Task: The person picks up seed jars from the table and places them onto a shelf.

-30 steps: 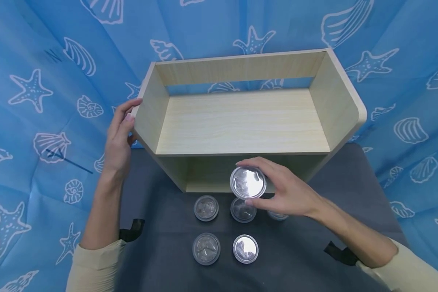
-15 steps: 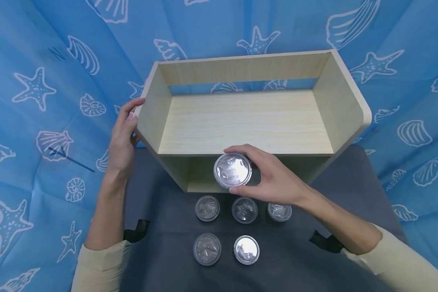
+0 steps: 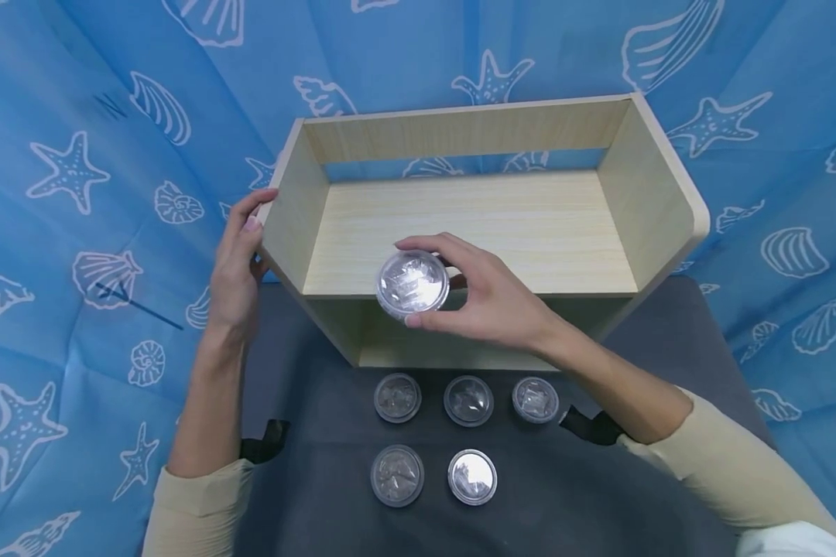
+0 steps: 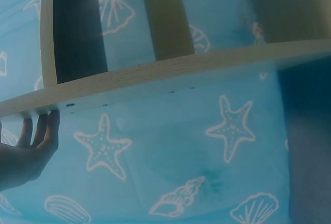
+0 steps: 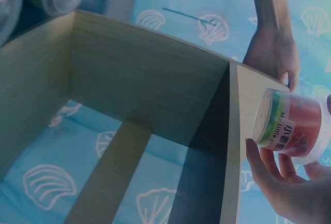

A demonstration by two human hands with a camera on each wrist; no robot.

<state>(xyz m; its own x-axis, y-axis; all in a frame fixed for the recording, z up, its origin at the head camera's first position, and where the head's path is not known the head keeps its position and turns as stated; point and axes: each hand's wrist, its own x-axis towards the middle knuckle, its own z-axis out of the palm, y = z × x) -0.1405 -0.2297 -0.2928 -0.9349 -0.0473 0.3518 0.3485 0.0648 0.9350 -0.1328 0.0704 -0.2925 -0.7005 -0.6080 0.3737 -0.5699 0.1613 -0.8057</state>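
Note:
My right hand (image 3: 488, 298) holds a small round plastic tub (image 3: 411, 285) between thumb and fingers, its shiny top facing up. In the head view this overlaps the front edge of the upper board of a pale wooden shelf unit (image 3: 481, 224). A green and red printed label shows on the tub (image 5: 295, 125) in the right wrist view. My left hand (image 3: 235, 271) touches the outer edge of the unit's left side panel. In the left wrist view, fingertips of the left hand (image 4: 33, 146) meet the panel's outer face (image 4: 155, 87).
Several similar tubs stand in two rows on the dark tabletop (image 3: 306, 495) before the unit, including a tub (image 3: 535, 400) at the right and a brighter-topped tub (image 3: 472, 477) in front. A blue shell-patterned curtain (image 3: 404, 62) hangs behind.
My right hand has carried the tub left and up, from above the tub rows to the upper board's front edge. The right-hand tub on the table is now uncovered. My left hand stays put.

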